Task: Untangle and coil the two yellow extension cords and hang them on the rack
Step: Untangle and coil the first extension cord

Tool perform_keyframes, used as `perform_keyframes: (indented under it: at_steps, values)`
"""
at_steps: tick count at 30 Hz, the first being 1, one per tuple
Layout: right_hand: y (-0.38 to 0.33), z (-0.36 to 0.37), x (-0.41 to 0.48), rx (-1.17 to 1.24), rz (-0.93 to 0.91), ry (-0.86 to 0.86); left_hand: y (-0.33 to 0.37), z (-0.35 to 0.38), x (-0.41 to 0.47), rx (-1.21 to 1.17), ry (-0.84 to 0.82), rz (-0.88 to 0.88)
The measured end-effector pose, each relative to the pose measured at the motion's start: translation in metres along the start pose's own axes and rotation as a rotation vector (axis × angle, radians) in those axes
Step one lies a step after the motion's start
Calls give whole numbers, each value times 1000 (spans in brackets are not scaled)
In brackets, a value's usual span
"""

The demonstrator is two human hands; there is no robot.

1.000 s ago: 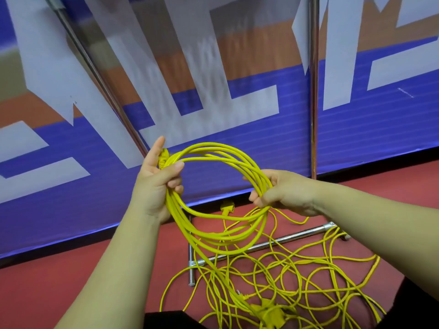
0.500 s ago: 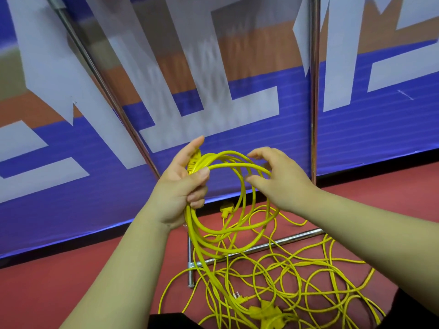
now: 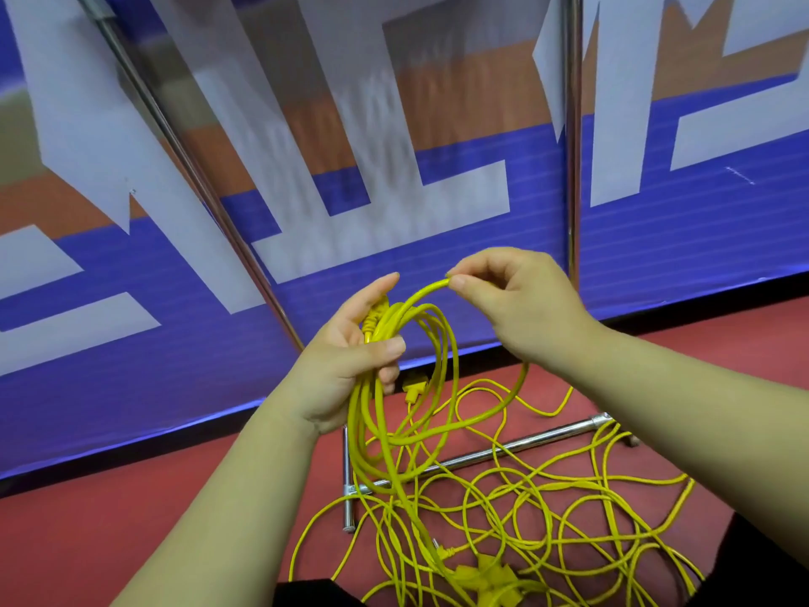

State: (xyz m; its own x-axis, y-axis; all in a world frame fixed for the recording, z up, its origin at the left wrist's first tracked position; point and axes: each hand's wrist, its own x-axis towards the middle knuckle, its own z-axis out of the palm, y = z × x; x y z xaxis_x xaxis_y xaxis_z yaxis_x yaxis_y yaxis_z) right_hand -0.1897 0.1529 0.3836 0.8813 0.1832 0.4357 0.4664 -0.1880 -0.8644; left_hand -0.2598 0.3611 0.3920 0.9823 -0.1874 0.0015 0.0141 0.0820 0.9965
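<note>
My left hand (image 3: 346, 361) grips the top of a yellow cord coil (image 3: 372, 414), several loops hanging from it, with a yellow plug end poking out above my thumb. My right hand (image 3: 512, 308) pinches one strand of the same cord between thumb and forefinger, just right of the coil's top. A loose tangle of yellow cord (image 3: 547, 519) lies on the red floor below, with a yellow socket block (image 3: 494, 582) at the bottom. The chrome rack's base bar (image 3: 503, 451) runs under the tangle, and its upright poles (image 3: 573, 168) rise behind.
A blue, white and orange banner wall (image 3: 437, 212) stands close behind the rack. A slanted chrome pole (image 3: 192, 168) crosses the left side. The red floor (image 3: 109, 519) spreads to the left of the tangle. A second yellow plug (image 3: 413, 389) dangles behind the coil.
The coil has narrowed from a wide ring into hanging loops in my left hand. My right hand left the coil's right side, rose, and now pinches a single strand near the top.
</note>
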Motion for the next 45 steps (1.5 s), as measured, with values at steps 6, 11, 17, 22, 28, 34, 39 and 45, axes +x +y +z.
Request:
perform_keyframes:
  at_steps: [6, 11, 17, 22, 28, 34, 39, 45]
  values:
    - [20, -16, 16, 71, 149, 193, -2, 6, 1, -35, -36, -17]
    - [35, -19, 22, 1, 206, 149, -3, 8, 5, -22, 59, 11]
    - [31, -3, -9, -398, -89, 64, -2, 8, 7, -84, 224, 87]
    - [13, 44, -67, 75, 141, -490, 2, 5, 11, -185, 422, 174]
    - [24, 69, -82, 83, 149, -473, 1, 1, 13, -223, 564, 210]
    - [9, 68, -75, 190, 176, -372, 3, -1, 9, -180, 586, 208]
    - [-5, 49, -54, 345, 264, -340, 0, -1, 9, -200, 576, 166]
    - [-10, 44, -51, 374, 291, -385, -3, 15, 13, -336, 569, 129]
